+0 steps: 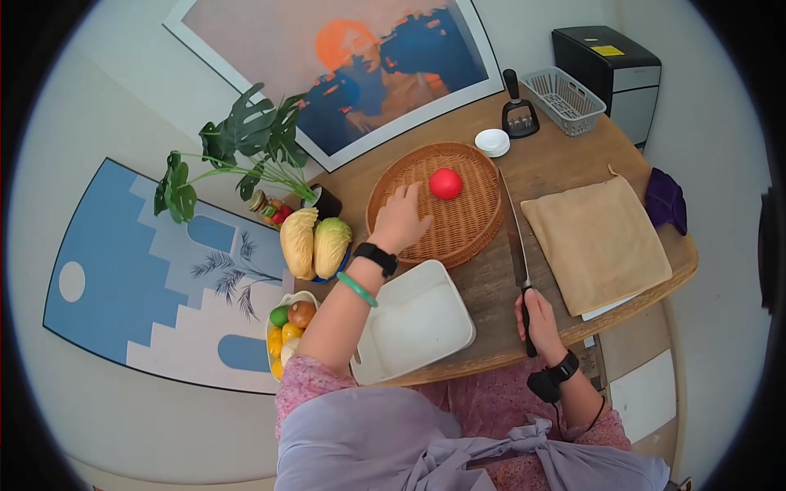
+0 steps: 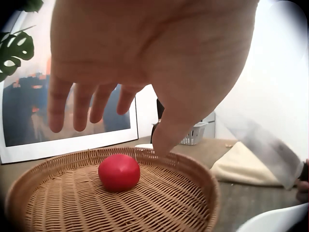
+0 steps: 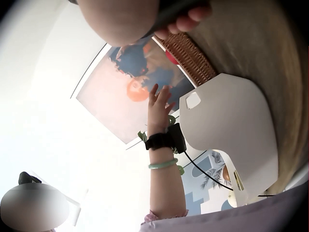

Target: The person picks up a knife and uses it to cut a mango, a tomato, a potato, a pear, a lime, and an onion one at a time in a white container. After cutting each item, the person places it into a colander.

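Note:
A round red object (image 1: 444, 184) lies in the round wicker tray (image 1: 458, 237), and shows in the left wrist view as a red ball shape (image 2: 119, 173). My left hand (image 1: 399, 219) is over the tray's near-left part, fingers spread and holding nothing; the left wrist view has this hand (image 2: 145, 58) above and behind the red object, apart from it. My right hand (image 1: 539, 322) grips the black handle of a long knife (image 1: 516, 237), its blade pointing away across the table. In the right wrist view the right hand (image 3: 125, 19) is partly cut off.
A white cutting tray (image 1: 413, 323) stands nearest me. Cabbages (image 1: 332, 245), a bowl of produce (image 1: 286, 331) and a plant (image 1: 254, 147) are at left. A beige cloth (image 1: 598, 237), purple cloth (image 1: 666, 200), grey basket (image 1: 565, 100), white dishes (image 1: 492, 142) and black-handled tool (image 1: 520, 114) stand right and back.

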Motion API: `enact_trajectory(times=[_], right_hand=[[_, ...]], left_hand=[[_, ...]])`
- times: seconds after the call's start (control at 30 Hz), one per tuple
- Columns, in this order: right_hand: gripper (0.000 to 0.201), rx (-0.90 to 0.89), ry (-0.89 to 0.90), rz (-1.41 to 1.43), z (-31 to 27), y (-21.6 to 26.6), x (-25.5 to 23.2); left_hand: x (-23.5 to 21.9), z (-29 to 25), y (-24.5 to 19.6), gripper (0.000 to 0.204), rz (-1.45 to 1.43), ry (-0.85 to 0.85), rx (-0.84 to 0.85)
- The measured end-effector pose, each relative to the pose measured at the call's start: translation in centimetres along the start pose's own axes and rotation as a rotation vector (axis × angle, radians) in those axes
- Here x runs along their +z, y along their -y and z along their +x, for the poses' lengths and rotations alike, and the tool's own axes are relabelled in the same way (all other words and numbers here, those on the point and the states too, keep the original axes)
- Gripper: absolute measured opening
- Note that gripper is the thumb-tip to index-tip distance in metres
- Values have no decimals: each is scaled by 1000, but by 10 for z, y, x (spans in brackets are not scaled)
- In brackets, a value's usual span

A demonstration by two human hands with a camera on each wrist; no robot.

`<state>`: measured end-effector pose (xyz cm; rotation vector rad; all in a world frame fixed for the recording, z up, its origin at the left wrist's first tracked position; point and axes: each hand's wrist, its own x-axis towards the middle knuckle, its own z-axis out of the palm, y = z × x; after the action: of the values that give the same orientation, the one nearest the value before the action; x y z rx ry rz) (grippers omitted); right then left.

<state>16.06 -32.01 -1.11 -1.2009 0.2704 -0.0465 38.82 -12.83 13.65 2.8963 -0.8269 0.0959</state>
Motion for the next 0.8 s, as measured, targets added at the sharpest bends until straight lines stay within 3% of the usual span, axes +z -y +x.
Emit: enact_trajectory(times=[0.23, 0.43, 0.5, 0.73, 0.8], right_hand=[[34, 25, 17, 43, 0, -3, -6], [34, 60, 52, 9, 0, -1, -7], [33, 67, 59, -1, 0, 0, -7], [33, 60, 65, -19, 0, -1, -7], [32, 71, 48, -26, 0, 0, -6]], left_hand=[[54, 63, 2, 76, 70, 29, 48], [69, 89, 4, 80, 65, -20, 55], [64, 93, -1, 82, 53, 127, -49], [72, 99, 4, 82, 111, 131, -124], [78, 103, 9, 83, -89, 239, -194]])
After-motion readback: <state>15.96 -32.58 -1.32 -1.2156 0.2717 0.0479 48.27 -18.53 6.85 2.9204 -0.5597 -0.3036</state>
